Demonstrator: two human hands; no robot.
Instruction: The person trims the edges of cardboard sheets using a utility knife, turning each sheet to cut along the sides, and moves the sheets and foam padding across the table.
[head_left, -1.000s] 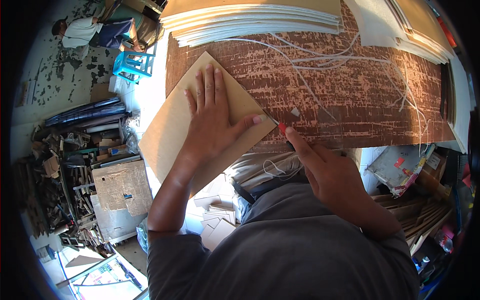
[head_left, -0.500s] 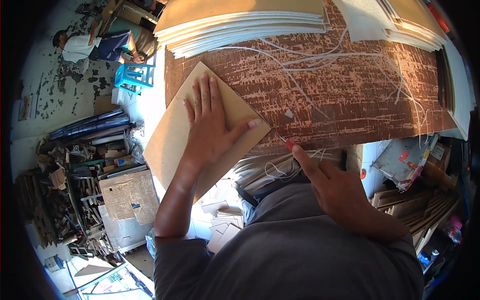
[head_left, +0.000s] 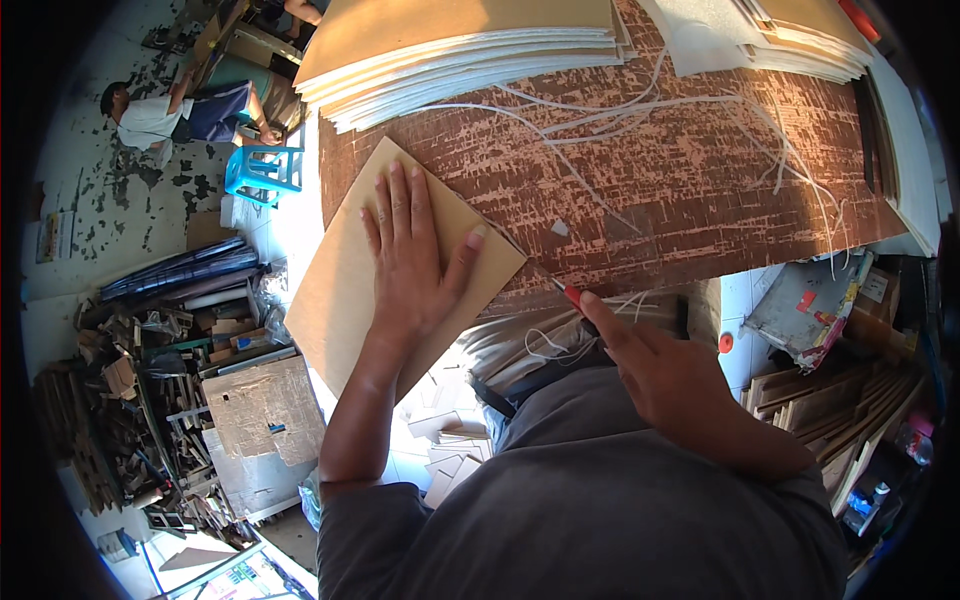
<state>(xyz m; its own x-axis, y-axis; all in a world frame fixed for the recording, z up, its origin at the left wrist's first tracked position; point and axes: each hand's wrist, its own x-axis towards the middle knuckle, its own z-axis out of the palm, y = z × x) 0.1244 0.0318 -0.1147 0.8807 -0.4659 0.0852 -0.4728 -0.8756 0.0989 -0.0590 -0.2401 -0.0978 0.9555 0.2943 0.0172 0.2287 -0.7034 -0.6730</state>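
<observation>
My left hand (head_left: 408,270) lies flat, fingers stretched, on a tan board (head_left: 335,270) that sits turned cornerwise at the left of the worktable. Its thumb points toward the board's right corner. The board's near part hangs past the table's front edge. My right hand (head_left: 665,375) is closed round a red-handled knife (head_left: 573,295), index finger stretched along the handle. The knife's thin blade points up and left, just short of the board's right corner and apart from it. Most of the handle is hidden in my palm.
The scratched brown worktable (head_left: 700,190) bears white strips (head_left: 640,110) and a small pale scrap (head_left: 560,228). Stacked boards (head_left: 460,60) stand at its far side, with another stack (head_left: 815,45) at far right. A blue stool (head_left: 262,175) and a seated person (head_left: 150,120) are far left.
My left thumb has drawn in toward the fingers, away from the board's right corner. The view has shifted slightly. The knife stays near that corner.
</observation>
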